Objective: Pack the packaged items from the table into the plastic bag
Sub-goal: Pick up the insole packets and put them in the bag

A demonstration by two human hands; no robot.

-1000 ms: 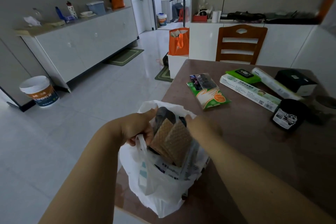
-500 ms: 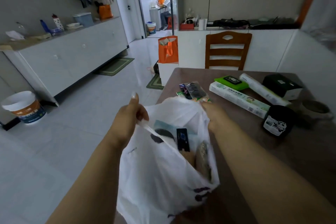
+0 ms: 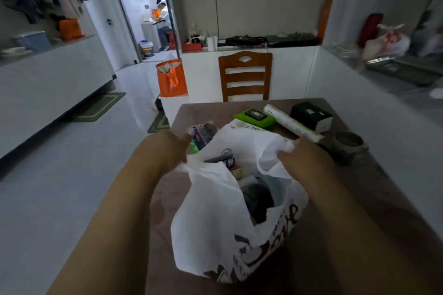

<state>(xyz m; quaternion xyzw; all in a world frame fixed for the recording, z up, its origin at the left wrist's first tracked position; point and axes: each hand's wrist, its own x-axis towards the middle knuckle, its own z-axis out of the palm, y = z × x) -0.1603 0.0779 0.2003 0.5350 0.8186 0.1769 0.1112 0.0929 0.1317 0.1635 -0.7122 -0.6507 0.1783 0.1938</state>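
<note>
A white plastic bag (image 3: 211, 218) with dark red print stands on the brown table (image 3: 359, 211), its mouth held wide. My left hand (image 3: 167, 151) grips the left handle and my right hand (image 3: 302, 158) grips the right handle. Several packaged items lie inside, dark and partly hidden. Behind the bag a green-edged packet (image 3: 201, 134) peeks out. Farther back lie a green wipes pack (image 3: 254, 116), a long white roll (image 3: 292, 123) and a black box (image 3: 311, 115).
A round dark dish (image 3: 348, 142) sits at the table's right side. A wooden chair (image 3: 244, 76) stands at the far end, an orange bag (image 3: 171, 78) on a white box to its left. White cabinets line the left wall. A person sits in the far room.
Both hands have pulled the bag's handles apart and shifted the bag rightward and farther onto the table; its mouth is wider. The camera has moved forward over the table.
</note>
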